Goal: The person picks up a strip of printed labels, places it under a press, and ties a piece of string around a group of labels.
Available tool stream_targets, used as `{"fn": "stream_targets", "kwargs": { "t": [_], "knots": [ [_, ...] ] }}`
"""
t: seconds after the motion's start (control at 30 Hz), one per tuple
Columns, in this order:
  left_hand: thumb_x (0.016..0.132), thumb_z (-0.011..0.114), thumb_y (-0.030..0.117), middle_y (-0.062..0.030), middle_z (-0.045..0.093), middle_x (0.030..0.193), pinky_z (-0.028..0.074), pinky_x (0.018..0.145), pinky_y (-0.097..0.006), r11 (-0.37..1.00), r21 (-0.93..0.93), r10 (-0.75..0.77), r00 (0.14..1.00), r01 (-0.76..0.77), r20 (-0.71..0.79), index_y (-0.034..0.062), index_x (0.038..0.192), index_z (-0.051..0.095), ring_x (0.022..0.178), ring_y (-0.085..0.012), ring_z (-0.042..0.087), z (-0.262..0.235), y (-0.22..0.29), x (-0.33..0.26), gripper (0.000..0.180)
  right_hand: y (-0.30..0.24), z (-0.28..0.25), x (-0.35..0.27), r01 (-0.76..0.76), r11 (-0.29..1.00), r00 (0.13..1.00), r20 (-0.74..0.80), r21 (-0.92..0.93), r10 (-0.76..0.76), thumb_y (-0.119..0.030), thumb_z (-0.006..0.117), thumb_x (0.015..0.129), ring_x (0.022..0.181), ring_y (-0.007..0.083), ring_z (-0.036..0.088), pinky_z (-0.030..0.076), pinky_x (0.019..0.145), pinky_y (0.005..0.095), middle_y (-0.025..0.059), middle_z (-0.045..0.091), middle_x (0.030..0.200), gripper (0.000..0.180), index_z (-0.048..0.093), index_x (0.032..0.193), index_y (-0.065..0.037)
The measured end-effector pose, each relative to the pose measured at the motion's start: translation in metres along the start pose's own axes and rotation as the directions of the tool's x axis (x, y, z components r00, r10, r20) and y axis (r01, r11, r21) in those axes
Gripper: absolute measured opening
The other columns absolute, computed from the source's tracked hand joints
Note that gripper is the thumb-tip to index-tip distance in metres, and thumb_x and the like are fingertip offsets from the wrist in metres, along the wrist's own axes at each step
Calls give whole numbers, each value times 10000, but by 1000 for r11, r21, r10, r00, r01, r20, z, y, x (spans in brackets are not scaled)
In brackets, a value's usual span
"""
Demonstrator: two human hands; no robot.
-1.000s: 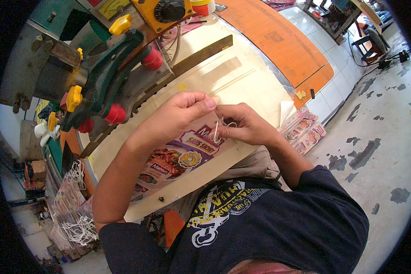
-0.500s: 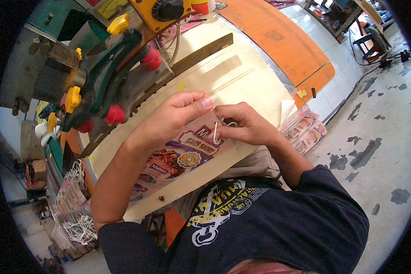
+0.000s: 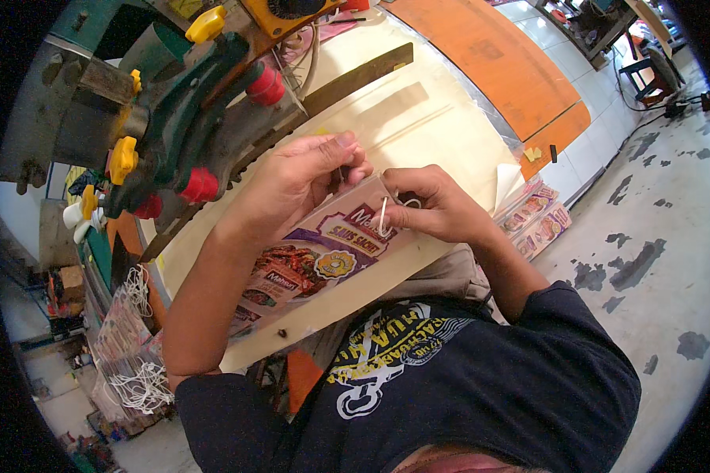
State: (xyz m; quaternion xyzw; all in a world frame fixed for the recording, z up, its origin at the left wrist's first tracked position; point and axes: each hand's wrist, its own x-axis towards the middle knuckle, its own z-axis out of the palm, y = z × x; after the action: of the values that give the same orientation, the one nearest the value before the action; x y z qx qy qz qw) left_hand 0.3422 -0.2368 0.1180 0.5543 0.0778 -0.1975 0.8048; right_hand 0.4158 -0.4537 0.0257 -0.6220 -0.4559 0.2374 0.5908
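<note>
A printed, glossy sheet or flat bag [image 3: 312,268], with red, purple and yellow food pictures, slants across the cream tabletop just in front of me. At its upper corner my right hand [image 3: 438,206] pinches a white cord [image 3: 383,214], whose straight, stiff-looking end lies over the print and whose loop shows by the fingers. My left hand [image 3: 312,177] is just left of that corner, thumb against curled fingers; what they grip, if anything, is too small to make out. The left forearm hides part of the sheet's left side.
A green machine [image 3: 189,134] with yellow knobs and red parts stands at upper left, its long metal bar [image 3: 355,79] reaching over the cream tabletop [image 3: 418,118]. More printed packs [image 3: 532,217] lie at the right edge. Packs with white cords [image 3: 138,386] hang at lower left.
My left hand has moved up and left, away from the right fingers, uncovering the sheet's upper corner. My right hand keeps its pinch on the cord. The whole view has shifted slightly.
</note>
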Motion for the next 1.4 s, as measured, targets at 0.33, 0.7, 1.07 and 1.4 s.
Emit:
{"fn": "stream_targets", "kwargs": {
  "t": [0.33,0.7,1.07,1.4],
  "knots": [
    [1084,472,307,11,468,778,419,772,-271,886,371,344,931,-278,-123,40,932,533,760,-115,473,4,6,-20,314,-9,-2,0,-50,998,999,10,-46,51,-187,701,930,706,171,631,491,654,343,130,636,776,202,635,985,-4],
    [1069,485,320,17,376,760,375,745,-293,717,522,692,564,-462,-451,78,907,443,775,-132,417,-39,39,-197,295,8,-69,-32,-15,976,851,-509,217,127,-100,625,988,1111,179,646,515,957,334,106,682,1217,432,543,1395,19],
    [1054,527,96,-22,386,784,368,641,-273,463,236,728,214,-855,-652,70,855,417,718,-117,400,-191,1,-513,229,42,-225,-54,199,973,672,-739,113,-51,-200,554,1051,1097,171,665,542,955,346,118,668,1221,391,525,1373,20],
    [1080,494,329,-106,542,1006,471,909,-351,332,578,785,-121,-746,-608,3,1025,557,976,-241,553,-110,-20,-364,337,49,-194,-30,233,944,711,-703,232,-2,-238,553,1059,1100,189,666,548,930,350,103,666,1232,407,527,1372,20]
  ]
}}
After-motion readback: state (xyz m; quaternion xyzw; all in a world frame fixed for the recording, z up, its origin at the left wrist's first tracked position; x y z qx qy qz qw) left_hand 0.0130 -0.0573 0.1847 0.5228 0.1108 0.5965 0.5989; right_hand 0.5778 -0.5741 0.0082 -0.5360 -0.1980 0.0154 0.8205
